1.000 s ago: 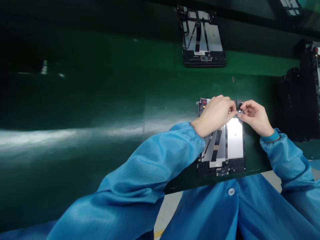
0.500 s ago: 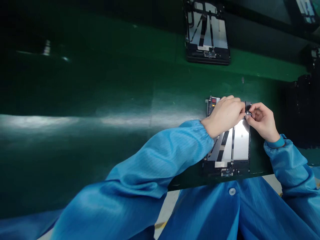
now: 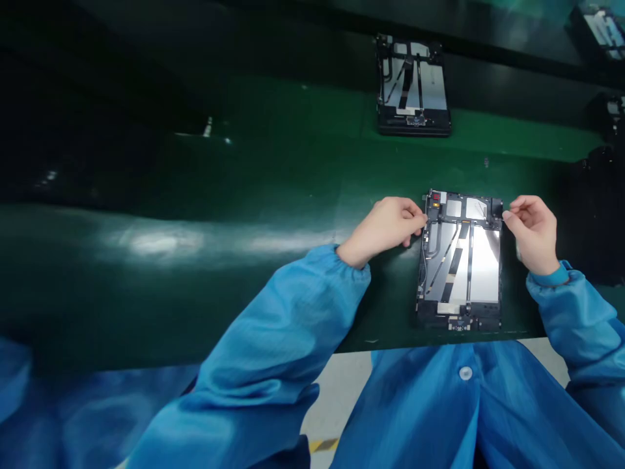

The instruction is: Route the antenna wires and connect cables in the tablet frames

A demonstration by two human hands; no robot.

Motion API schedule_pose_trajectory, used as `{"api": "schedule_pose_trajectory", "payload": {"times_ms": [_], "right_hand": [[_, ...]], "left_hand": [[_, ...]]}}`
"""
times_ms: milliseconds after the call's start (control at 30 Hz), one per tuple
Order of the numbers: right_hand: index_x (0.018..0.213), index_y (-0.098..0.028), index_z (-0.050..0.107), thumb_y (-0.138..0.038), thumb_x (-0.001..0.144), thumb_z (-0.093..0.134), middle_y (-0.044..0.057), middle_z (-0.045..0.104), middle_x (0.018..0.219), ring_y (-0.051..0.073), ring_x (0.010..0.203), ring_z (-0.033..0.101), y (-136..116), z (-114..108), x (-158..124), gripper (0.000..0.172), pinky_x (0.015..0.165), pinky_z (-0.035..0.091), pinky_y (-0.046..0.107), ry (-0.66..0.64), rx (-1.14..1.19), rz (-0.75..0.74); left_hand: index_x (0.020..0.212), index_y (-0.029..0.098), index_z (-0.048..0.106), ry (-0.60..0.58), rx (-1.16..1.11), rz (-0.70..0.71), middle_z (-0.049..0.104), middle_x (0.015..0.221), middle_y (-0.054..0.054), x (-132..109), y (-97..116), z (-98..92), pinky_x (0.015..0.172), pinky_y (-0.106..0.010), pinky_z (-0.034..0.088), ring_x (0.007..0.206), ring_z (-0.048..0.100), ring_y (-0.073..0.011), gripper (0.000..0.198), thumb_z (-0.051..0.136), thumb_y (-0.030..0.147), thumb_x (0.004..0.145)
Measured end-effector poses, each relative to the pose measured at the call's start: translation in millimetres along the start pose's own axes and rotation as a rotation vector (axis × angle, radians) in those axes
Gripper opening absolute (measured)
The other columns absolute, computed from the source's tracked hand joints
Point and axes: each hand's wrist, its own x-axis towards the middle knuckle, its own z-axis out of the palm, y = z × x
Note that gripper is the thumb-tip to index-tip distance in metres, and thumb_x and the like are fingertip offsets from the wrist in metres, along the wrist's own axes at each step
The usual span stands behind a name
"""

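Note:
An opened tablet with its back off lies on the green belt near the front edge, showing silver plates, black flex cables and a black frame. My left hand rests at its upper left corner, fingers curled, touching the frame edge. My right hand sits at the upper right corner with thumb and finger pinched together; whether it holds anything I cannot make out. Both arms wear blue sleeves.
A second opened tablet lies farther back on the belt. Dark stacked items stand at the right edge, and another device shows at the top right. Grey floor lies below the belt's front edge.
Both hands were together over the tablet's top edge, working a small part. They have since drawn apart to the left and right corners, uncovering the tablet's upper section.

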Motion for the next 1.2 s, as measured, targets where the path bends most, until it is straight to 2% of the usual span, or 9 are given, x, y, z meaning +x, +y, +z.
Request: {"api": "schedule_pose_trajectory", "payload": {"times_ms": [100, 200, 333, 500, 733, 900, 1067, 1133, 1200], "right_hand": [[0.09, -0.024, 0.064, -0.024, 0.083, 0.07, 0.0, 0.062, 0.079, 0.014, 0.066, 0.056, -24, 15, -9, 0.009, 0.06, 0.046, 0.029, -0.205, -0.096, -0.063], [0.089, -0.023, 0.065, -0.018, 0.085, 0.064, -0.001, 0.063, 0.078, 0.013, 0.063, 0.054, -42, 34, -19, 0.006, 0.06, 0.045, 0.028, -0.413, -0.237, -0.179], [0.093, -0.02, 0.066, -0.013, 0.088, 0.058, 0.002, 0.067, 0.085, 0.014, 0.074, 0.061, -51, 56, -36, 0.012, 0.071, 0.049, 0.027, -0.561, -0.39, -0.338], [0.103, -0.017, 0.07, -0.027, 0.094, 0.064, 0.008, 0.071, 0.098, 0.021, 0.089, 0.067, -53, 71, -61, 0.013, 0.079, 0.052, 0.033, -0.715, -0.738, -0.295], [0.109, -0.017, 0.072, -0.033, 0.099, 0.065, 0.009, 0.071, 0.103, 0.024, 0.097, 0.069, -60, 80, -63, 0.02, 0.08, 0.051, 0.034, -0.766, -0.915, -0.224], [0.109, -0.019, 0.072, -0.034, 0.099, 0.065, 0.008, 0.071, 0.102, 0.024, 0.097, 0.069, -60, 82, -61, 0.02, 0.078, 0.051, 0.034, -0.767, -0.914, -0.212], [0.109, -0.02, 0.072, -0.034, 0.098, 0.067, 0.007, 0.072, 0.102, 0.024, 0.096, 0.07, -55, 81, -62, 0.018, 0.077, 0.051, 0.034, -0.751, -0.866, -0.234], [0.105, -0.02, 0.072, -0.033, 0.098, 0.067, 0.007, 0.072, 0.101, 0.024, 0.094, 0.07, -52, 80, -63, 0.016, 0.077, 0.051, 0.034, -0.736, -0.847, -0.244], [0.103, -0.02, 0.072, -0.032, 0.097, 0.067, 0.007, 0.072, 0.1, 0.024, 0.093, 0.07, -49, 80, -65, 0.014, 0.077, 0.051, 0.034, -0.719, -0.825, -0.254]], "left_hand": [[0.075, 0.018, 0.066, 0.022, 0.029, 0.021, 0.064, 0.052, 0.001, -3, 1, 5.5, 0.056, -0.026, 0.046, 0.05, 0.06, -0.0148, 0.008, 0.059, 0.022, 0.076], [0.074, 0.019, 0.065, 0.028, 0.136, 0.032, 0.066, 0.054, 0.0, -7, 7, 5.8, 0.063, -0.029, 0.049, 0.057, 0.065, -0.0179, 0.008, 0.058, 0.023, 0.074], [0.072, 0.02, 0.066, 0.034, 0.316, 0.042, 0.073, 0.068, -0.005, -13, 13, 6.3, 0.074, -0.035, 0.051, 0.072, 0.071, -0.0251, 0.016, 0.057, 0.032, 0.076], [0.078, 0.02, 0.068, 0.032, 0.366, 0.065, 0.076, 0.078, -0.007, -17, 9, 7.4, 0.079, -0.037, 0.052, 0.08, 0.073, -0.0278, 0.02, 0.055, 0.034, 0.076], [0.078, 0.02, 0.067, -0.005, 0.377, 0.044, 0.077, 0.079, -0.006, -18, 10, 5.1, 0.073, -0.034, 0.049, 0.079, 0.073, -0.0274, 0.016, 0.056, 0.031, 0.073], [0.074, 0.021, 0.064, 0.016, 0.419, 0.033, 0.075, 0.072, -0.004, -23, 11, 8.0, 0.072, -0.034, 0.048, 0.074, 0.071, -0.0262, 0.012, 0.055, 0.028, 0.074], [0.076, 0.021, 0.066, 0.014, 0.279, 0.036, 0.072, 0.068, -0.002, -25, 5, 2.8, 0.071, -0.033, 0.049, 0.07, 0.071, -0.0231, 0.013, 0.056, 0.03, 0.075], [0.082, 0.02, 0.068, 0.152, 0.242, 0.042, 0.075, 0.075, -0.003, -10, 2, -9.7, 0.076, -0.033, 0.052, 0.076, 0.072, -0.0236, 0.016, 0.058, 0.031, 0.078], [0.095, 0.018, 0.07, 0.428, 0.26, 0.03, 0.078, 0.092, -0.009, 21, 0, -31.1, 0.087, -0.036, 0.054, 0.091, 0.074, -0.0262, 0.022, 0.06, 0.032, 0.082]]}}
